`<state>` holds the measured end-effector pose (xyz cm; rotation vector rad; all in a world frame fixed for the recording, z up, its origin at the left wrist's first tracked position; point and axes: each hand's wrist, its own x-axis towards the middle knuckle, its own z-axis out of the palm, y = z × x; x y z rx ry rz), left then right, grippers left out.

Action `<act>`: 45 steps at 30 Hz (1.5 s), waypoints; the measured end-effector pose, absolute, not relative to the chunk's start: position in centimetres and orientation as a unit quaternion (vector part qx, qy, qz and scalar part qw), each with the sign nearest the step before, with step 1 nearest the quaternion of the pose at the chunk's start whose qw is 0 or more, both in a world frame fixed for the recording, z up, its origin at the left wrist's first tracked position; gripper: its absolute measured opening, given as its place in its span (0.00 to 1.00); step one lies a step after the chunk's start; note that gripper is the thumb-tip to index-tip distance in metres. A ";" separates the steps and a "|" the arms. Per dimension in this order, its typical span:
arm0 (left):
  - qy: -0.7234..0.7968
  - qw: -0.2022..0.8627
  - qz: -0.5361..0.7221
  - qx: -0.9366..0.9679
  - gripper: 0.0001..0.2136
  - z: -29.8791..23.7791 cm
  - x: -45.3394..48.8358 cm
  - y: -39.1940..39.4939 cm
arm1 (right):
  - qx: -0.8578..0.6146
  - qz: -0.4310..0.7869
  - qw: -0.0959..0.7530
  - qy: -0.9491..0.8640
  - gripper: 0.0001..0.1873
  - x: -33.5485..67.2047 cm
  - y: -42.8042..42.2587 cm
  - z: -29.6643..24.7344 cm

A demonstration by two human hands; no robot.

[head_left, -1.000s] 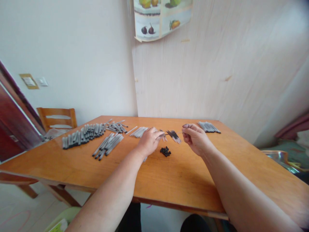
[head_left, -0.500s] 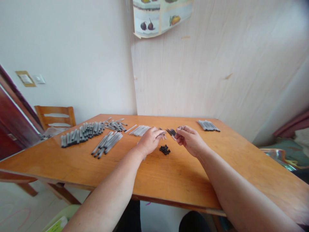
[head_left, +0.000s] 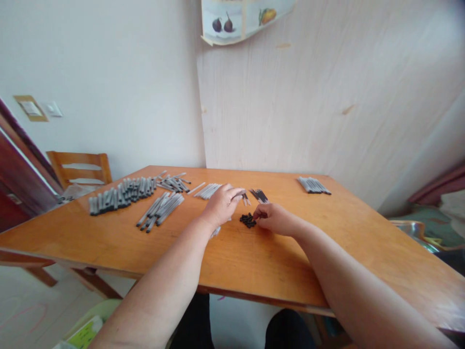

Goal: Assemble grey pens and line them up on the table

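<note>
Bunched together and pointed down, the fingertips [head_left: 258,212] of the right hand [head_left: 276,219] are set against the right edge of the heap of small black pieces [head_left: 248,220]; whether a piece is already pinched between them cannot be told, since the tips are hidden by the knuckles. Just to the left, the fingers [head_left: 238,193] of the left hand [head_left: 221,206] are closed, thumb against forefinger, and a grey tube [head_left: 216,231] is held in the palm, its end showing below the wrist. A second ago the right hand was raised level with the left, and a thin stick was held between the two sets of fingertips; that stick is no longer seen apart from the tube, and the right hand has been lowered to the heap, so the work appears to have passed from the stick to the black pieces. A small bunch of thin dark sticks [head_left: 259,195] lies just beyond the hands. Farther left, pale sticks [head_left: 208,190], a loose group of tubes [head_left: 160,211] and a long row of tubes [head_left: 121,195] are laid out, and another bundle [head_left: 314,185] lies far right. All are borne by the wooden table [head_left: 254,271], with a chair [head_left: 78,167] at its far left end.
</note>
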<state>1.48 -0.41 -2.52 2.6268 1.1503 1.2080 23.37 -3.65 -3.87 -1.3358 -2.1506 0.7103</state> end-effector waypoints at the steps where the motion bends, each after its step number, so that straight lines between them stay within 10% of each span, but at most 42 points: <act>1: 0.370 0.012 0.388 0.844 0.14 -2.5 1.5 -0.4 | -0.491 0.254 0.241 -0.798 0.08 23.4 -3.6 -4.0; 12: 0.367 0.014 0.383 0.847 0.14 -2.7 1.4 -0.3 | -0.514 0.201 0.246 -0.797 0.04 23.4 -3.2 -4.5; 24: 0.351 0.013 0.365 0.862 0.13 -2.9 2.2 -0.6 | -0.416 0.433 0.532 -0.597 0.10 22.6 -4.3 -2.0; 45: 0.329 0.020 0.342 0.880 0.14 -3.2 2.7 -0.8 | -0.433 0.395 0.519 -0.622 0.08 22.5 -4.2 -2.2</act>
